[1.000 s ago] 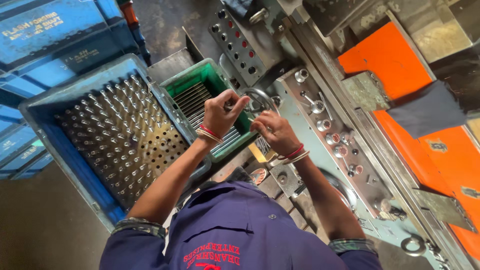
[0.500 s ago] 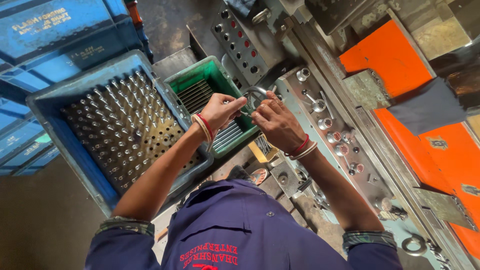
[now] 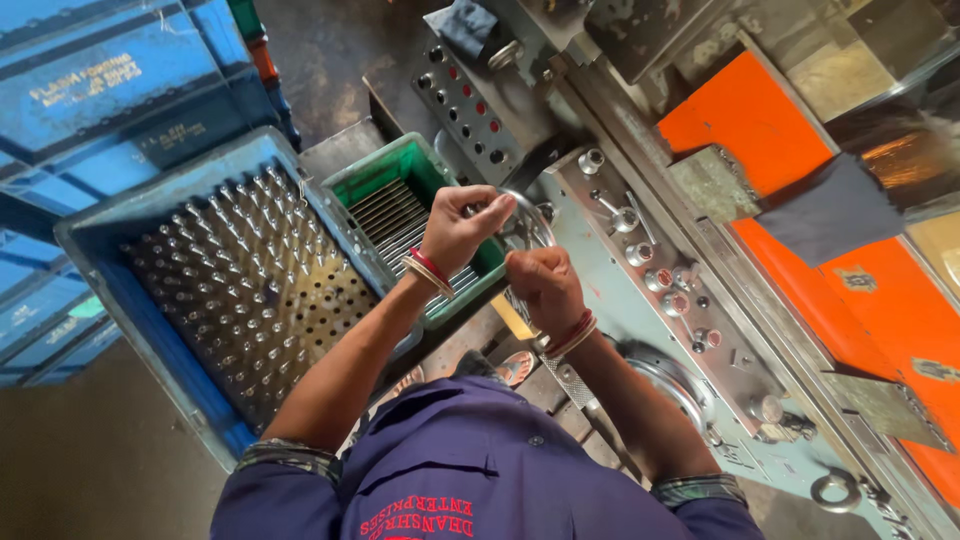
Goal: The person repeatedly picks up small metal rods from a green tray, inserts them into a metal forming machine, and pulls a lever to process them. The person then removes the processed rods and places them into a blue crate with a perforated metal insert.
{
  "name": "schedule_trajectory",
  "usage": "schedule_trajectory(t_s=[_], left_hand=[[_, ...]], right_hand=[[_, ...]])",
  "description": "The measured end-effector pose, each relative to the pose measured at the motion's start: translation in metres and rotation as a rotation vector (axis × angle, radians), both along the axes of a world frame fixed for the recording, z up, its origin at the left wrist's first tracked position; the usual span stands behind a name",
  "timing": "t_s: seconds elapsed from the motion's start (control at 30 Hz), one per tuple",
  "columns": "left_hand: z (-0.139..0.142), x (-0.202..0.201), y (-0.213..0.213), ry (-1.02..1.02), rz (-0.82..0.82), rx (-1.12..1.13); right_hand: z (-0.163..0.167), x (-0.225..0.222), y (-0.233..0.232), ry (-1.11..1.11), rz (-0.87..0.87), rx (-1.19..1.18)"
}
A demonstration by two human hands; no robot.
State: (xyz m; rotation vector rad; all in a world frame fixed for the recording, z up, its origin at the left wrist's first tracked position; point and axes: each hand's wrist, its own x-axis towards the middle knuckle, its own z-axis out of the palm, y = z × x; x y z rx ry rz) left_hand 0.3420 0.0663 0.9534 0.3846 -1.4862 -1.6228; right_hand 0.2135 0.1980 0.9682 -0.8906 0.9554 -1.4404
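Observation:
A silver handwheel [image 3: 537,222] sits on the front of a grey machine [image 3: 640,300]. My left hand [image 3: 462,226] is closed over the wheel's upper left rim, with red and white bangles at the wrist. Just below it, my right hand [image 3: 541,285] is a tight fist on the wheel's lower edge; I cannot see whether it holds the rim or a small handle there. Both forearms reach up from my purple shirt at the bottom of the view. My hands hide most of the wheel.
A blue crate [image 3: 120,290] full of upright metal pins stands at the left. Beside it is a green crate [image 3: 372,172] with long metal rods. A push-button panel [image 3: 470,100], an orange guard [image 3: 760,120], a grey cloth [image 3: 830,205] and a second handwheel [image 3: 672,385] surround the wheel.
My right hand has dropped lower on the wheel, closer to my body, and closed into a tighter fist. My left hand stays on the upper rim. The view has shifted slightly.

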Motion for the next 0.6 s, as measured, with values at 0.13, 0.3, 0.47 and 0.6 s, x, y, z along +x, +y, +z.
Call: schedule_trajectory(t_s=[0.13,0.3,0.47,0.6], left_hand=[[-0.025,-0.021,-0.015,0.113,-0.045,0.689],[-0.1,0.018,-0.054,0.147,0.048,1.109],[-0.18,0.061,-0.049,0.002,0.209,1.045],[-0.204,0.069,-0.042,-0.095,0.234,0.984]], right_hand=[[-0.012,-0.022,0.01,0.523,-0.435,-0.049],[-0.074,-0.08,0.095,0.458,-0.694,0.032],[-0.165,-0.106,0.227,0.308,-1.045,0.533],[-0.208,-0.088,0.31,0.387,-1.147,0.746]])
